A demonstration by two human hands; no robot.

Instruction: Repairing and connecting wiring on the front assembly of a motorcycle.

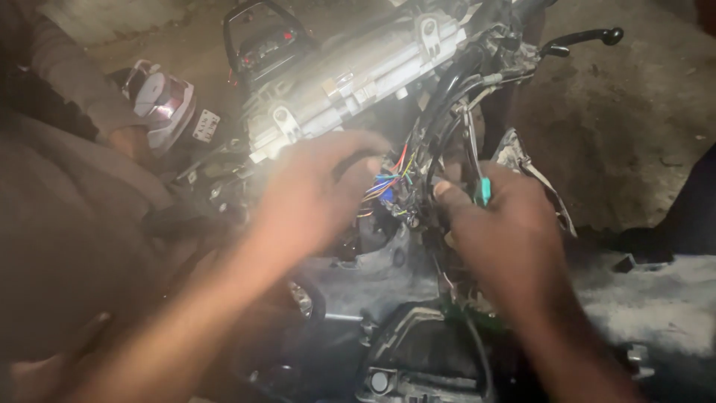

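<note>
I look down on the opened front of a motorcycle with its wiring bared. My left hand is blurred and reaches into a bundle of coloured wires, fingers curled around them. My right hand pinches a small green connector between thumb and fingers, beside black cables that run up toward the handlebar. A bright silver metal bracket crosses above both hands.
A black brake lever sticks out at the top right. A red and white lamp unit lies at the left, near another person's hand and sleeve. Dirt ground lies at the right; dark motorcycle bodywork sits below.
</note>
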